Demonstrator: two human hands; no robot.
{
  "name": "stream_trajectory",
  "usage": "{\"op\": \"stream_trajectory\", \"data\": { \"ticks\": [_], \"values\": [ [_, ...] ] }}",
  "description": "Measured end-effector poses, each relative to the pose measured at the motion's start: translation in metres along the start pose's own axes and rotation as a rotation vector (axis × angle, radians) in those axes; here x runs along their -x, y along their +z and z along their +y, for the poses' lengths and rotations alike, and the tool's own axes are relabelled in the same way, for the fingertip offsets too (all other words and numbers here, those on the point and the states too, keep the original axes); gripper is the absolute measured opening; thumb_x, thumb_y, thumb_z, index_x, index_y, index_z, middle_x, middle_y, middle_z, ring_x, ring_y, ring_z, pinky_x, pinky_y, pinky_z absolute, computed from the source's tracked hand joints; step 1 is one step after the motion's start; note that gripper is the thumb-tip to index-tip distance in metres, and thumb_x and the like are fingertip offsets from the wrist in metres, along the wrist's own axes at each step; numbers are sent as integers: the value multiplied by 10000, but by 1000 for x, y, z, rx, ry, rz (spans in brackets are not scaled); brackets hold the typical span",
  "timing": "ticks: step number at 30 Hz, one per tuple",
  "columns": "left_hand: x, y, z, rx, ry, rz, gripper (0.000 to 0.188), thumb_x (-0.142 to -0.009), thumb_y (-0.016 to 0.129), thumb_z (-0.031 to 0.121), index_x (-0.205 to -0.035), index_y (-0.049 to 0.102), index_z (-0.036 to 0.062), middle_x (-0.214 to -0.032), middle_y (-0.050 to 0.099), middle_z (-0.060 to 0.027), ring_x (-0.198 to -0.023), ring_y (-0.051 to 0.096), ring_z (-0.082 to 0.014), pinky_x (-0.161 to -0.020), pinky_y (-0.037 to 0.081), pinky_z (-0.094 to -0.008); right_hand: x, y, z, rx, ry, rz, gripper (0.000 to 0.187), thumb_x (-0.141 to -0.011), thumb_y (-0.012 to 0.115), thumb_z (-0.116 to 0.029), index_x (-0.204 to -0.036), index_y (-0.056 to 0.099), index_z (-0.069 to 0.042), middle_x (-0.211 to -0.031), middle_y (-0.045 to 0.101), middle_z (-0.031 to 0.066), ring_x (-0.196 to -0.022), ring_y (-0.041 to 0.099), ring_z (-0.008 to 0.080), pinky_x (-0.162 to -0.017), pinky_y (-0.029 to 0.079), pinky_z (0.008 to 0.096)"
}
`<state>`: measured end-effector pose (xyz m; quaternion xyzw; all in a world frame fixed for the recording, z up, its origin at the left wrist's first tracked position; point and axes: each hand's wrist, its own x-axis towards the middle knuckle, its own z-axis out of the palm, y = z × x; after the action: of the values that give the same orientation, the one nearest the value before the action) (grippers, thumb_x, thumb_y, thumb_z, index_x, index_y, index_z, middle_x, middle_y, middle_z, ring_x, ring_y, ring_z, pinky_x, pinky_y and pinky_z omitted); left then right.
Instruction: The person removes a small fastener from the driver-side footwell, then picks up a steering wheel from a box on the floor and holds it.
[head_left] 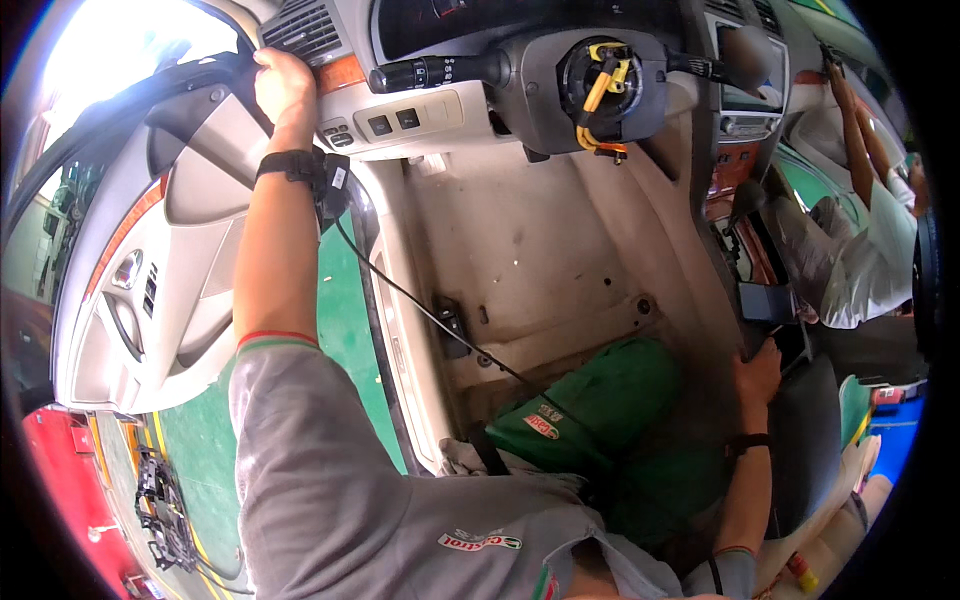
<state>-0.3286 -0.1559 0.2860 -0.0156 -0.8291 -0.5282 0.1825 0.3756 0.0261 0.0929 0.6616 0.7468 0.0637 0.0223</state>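
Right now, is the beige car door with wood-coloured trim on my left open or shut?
Open: green floor shows between the beige car door and the long pale doorsill.

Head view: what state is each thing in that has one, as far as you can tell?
Left hand: against the dashboard's left end, grip unclear.
Right hand: at the centre console, fingers partly hidden.
Steering column: without a steering wheel, face exposed.
Yellow wiring: uncovered, hanging over the column's face.
Left stalk: attached to the column.
Driver's door: open.
Black cable: strung from the left wrist toward the leg.
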Motion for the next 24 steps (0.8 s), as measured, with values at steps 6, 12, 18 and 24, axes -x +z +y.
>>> {"op": "stream_trajectory", "data": {
  "ticks": [6,12,18,24],
  "values": [
    [-6,-6,-6,47,-41,-19,792,-960,214,527,-1166,614,-125,-1193,620,-320,-1177,578,-440,-1050,407,-472,4,-6,1,-15,-48,33,694,-864,704,-380,-1338,456,62,-1276,547,201,-1200,504,346,-1001,467,430],
    [26,-12,-25,-78,516,167,673,-915,519,453,-1241,499,-136,-1256,533,-355,-1206,521,-465,-1037,410,-491,3,-5,2,-4,-41,1,713,-851,728,-367,-1349,447,59,-1289,544,192,-1229,495,338,-1010,465,423],
    [116,7,1,-52,1275,215,483,-810,657,233,-1204,553,-26,-1290,485,-319,-1185,510,-451,-990,417,-539,-1,5,8,24,-61,106,641,-795,748,-382,-1224,508,30,-1174,589,188,-1148,541,356,-903,506,450],
    [113,39,6,-152,1111,385,327,-814,627,232,-1084,607,47,-1298,416,-307,-1207,416,-477,-947,405,-598,-1,7,3,5,-112,172,674,-802,736,-397,-1252,482,36,-1186,580,202,-1136,543,365,-894,504,462]
  ]
}}
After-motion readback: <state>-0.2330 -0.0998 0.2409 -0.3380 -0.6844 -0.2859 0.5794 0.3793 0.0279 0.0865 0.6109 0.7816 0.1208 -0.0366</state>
